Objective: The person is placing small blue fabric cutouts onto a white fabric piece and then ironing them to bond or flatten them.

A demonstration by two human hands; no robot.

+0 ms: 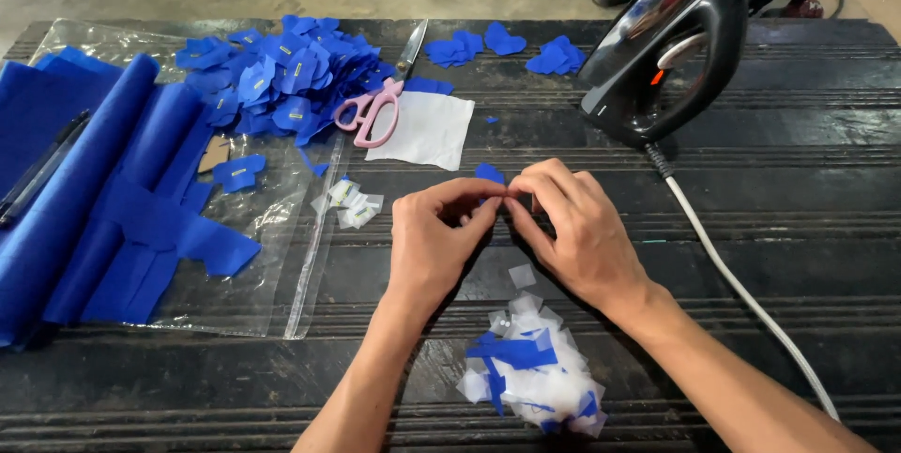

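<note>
My left hand (434,237) and my right hand (574,223) meet at the fingertips over the dark table, pinching a small blue fabric piece (488,174) between them. Most of the piece is hidden by my fingers. Just below my hands lies a heap of white and blue scraps (530,373). A few small white squares (349,202) lie to the left of my left hand.
A pile of cut blue pieces (277,77) and pink-handled scissors (375,106) lie at the back left beside a white sheet (427,129). Rolled blue fabric (84,199) on clear plastic fills the left. A black iron (671,45) stands at the back right, its white cord (741,289) trailing forward.
</note>
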